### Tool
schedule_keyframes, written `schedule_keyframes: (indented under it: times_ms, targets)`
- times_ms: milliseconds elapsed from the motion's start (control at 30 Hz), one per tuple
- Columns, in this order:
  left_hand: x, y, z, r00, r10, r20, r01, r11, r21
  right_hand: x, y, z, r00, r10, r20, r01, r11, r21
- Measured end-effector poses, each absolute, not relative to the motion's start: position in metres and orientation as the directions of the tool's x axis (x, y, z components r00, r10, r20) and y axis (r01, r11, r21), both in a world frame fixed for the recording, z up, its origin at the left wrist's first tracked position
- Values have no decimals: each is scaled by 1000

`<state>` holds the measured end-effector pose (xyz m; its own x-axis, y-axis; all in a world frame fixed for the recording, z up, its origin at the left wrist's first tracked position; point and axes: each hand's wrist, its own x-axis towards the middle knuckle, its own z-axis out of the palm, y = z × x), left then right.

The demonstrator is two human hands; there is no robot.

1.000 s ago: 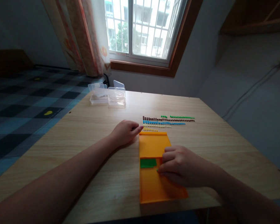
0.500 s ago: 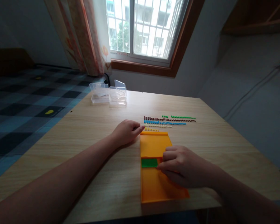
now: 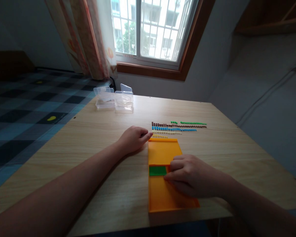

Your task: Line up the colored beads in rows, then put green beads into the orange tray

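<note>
An orange tray (image 3: 164,192) lies lengthwise before me, with a raised crossbar near its middle. A flat green block or tight group of green pieces (image 3: 157,171) lies against the left wall, just below that bar. My right hand (image 3: 191,174) is over the tray's right side, fingers bent and pinched together. Its fingertips are at the green block's lower right corner; anything between them is hidden. My left hand (image 3: 134,140) rests on the table by the tray's far left corner. Its fingers are curled, with a fingertip close to small yellow pieces (image 3: 160,136); whether it grips anything is hidden.
Beyond the tray, rows of tiny blue blocks (image 3: 174,129), brown blocks (image 3: 179,125), pale blocks (image 3: 169,132) and green blocks (image 3: 193,123) stand on the wooden table (image 3: 108,204). Clear plastic boxes (image 3: 124,106) with raised lids stand at the far left edge.
My right fingertips have shifted slightly left and down along the green block's edge. My left hand, the tray and the rows of blocks stay in place.
</note>
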<state>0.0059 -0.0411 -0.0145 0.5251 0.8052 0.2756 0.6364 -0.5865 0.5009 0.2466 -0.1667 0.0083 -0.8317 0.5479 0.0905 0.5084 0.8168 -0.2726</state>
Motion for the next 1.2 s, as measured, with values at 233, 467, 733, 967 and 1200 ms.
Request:
schedule_keyframes:
  times_ms: [233,467,733,967,1200]
  targets:
    - [6,-43,-12,519,813,263,644,-575,504,247,-167,9,-834,529,156,483,837,-256]
    - [6,-42,-13,544,795,269,638,-600,482,258,-155,11,-720,533,445,439,846,-304]
    - [7,-46,-8,646,718,258,603,-688,404,260,-150,7,-823,489,289,373,848,-376]
    - [8,-53,-5,745,634,208,550,-760,346,249,-157,4,-856,480,189,413,858,-306]
    - [10,-58,-2,794,586,159,522,-793,313,248,-158,1,-861,475,181,429,870,-242]
